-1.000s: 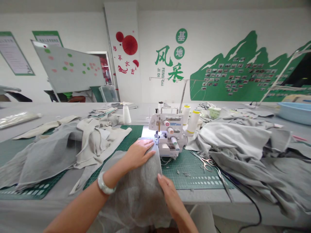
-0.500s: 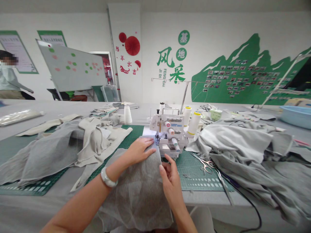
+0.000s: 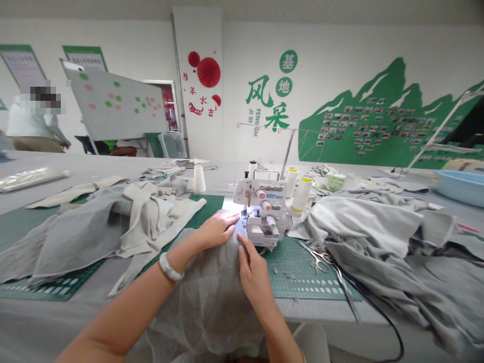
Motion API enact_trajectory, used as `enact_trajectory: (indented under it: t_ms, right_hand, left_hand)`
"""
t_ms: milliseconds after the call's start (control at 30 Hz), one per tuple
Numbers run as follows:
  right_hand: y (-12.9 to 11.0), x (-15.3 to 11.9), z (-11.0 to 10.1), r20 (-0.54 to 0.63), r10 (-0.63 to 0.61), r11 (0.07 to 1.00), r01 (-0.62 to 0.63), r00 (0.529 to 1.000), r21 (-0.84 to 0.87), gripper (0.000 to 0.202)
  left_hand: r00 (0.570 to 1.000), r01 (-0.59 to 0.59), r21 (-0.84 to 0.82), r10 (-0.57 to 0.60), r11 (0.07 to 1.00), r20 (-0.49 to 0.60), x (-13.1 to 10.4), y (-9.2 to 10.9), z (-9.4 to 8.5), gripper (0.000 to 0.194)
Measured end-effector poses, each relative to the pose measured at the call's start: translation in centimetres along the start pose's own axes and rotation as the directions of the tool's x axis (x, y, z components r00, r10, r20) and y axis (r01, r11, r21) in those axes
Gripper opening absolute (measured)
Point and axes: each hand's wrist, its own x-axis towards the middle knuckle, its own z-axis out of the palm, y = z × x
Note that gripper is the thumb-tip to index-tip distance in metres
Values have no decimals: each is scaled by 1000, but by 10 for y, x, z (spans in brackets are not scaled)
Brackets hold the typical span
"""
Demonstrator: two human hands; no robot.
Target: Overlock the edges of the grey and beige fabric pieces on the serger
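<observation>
A white overlock sewing machine (image 3: 260,201) stands in front of me with its lamp lit. A thin grey piece of fabric (image 3: 212,287) runs from my lap up to its presser foot. My left hand (image 3: 219,229) lies flat on the fabric, fingers stretched close to the foot. Lower down, my right hand (image 3: 254,267) holds the fabric's right edge, its index finger and thumb close together near the machine's front. The part of the fabric under the foot is hidden.
Scissors (image 3: 321,259) and tweezers (image 3: 346,290) lie on the green cutting mat (image 3: 295,277). Grey cloth is heaped at right (image 3: 378,242) and left (image 3: 86,232). Thread cones (image 3: 302,194) stand behind the machine. A blue basin (image 3: 459,186) sits far right; a person (image 3: 36,126) is at far left.
My right hand has moved up and left along the fabric edge, its finger and thumb drawing together. My left hand has shifted only slightly. The person at far left has moved right.
</observation>
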Motion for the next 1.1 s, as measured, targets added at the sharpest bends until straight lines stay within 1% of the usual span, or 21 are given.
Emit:
enact_trajectory:
  t_ms: [100, 167, 200, 300, 333, 400, 467, 600, 733, 800, 867, 967, 1033, 1100]
  right_hand:
    - [1, 1, 2, 14, 4, 1000, -4, 1000, 6, 40]
    - [3, 2, 2, 13, 7, 1000, -8, 1000, 17, 41]
    - [4, 3, 3, 9, 7, 1000, -7, 1000, 24, 41]
    - [6, 5, 4, 2, 2, 999, -2, 1000, 34, 41]
    - [6, 5, 5, 4, 1, 999, -1, 1000, 35, 42]
    - [7, 6, 6, 11, -2, 999, 1, 1000, 39, 42]
    - [8, 7, 8, 13, -4, 999, 3, 1000, 41, 43]
    - [8, 8, 9, 20, 0, 1000, 0, 1000, 22, 44]
    - [4, 5, 11, 39, -4, 1000, 4, 999, -5, 45]
    - [2, 4, 11, 48, -3, 1000, 4, 999, -21, 46]
    - [1, 2, 10, 41, -2, 1000, 3, 999, -31, 45]
    - [0, 1, 8, 17, 8, 999, -8, 1000, -51, 45]
    - [1, 0, 6, 7, 18, 998, -17, 1000, -68, 46]
    - [1, 0, 5, 1, 16, 997, -16, 1000, -70, 46]
  left_hand:
    - [1000, -13, 11, 13, 1000, 17, 3, -1, -1, 43]
    - [1000, 8, 56, -9, 998, 22, 1, 5, -5, 41]
    - [999, 33, 85, -34, 996, 9, -2, 10, -7, 39]
    - [986, 153, 138, -142, 978, -84, -14, 29, -13, 37]
    - [981, 182, 138, -169, 973, -100, -18, 34, -13, 38]
    - [976, 210, 129, -199, 969, -93, -25, 41, -9, 40]
    - [977, 209, 126, -203, 970, -61, -28, 40, -3, 41]
    - [980, 197, 111, -195, 974, -30, -25, 26, 9, 44]
    - [984, 174, 42, -175, 984, 27, -18, 12, 9, 45]
    - [980, 187, 16, -188, 982, 72, -14, 8, 7, 46]
    - [975, 203, 15, -203, 979, 90, -13, 5, 5, 46]
    - [976, 206, 49, -209, 977, 63, -13, 7, 5, 44]
    - [978, 204, 87, -206, 975, 20, -15, 12, 4, 42]
    - [983, 181, 110, -178, 977, -36, -18, 18, 3, 40]
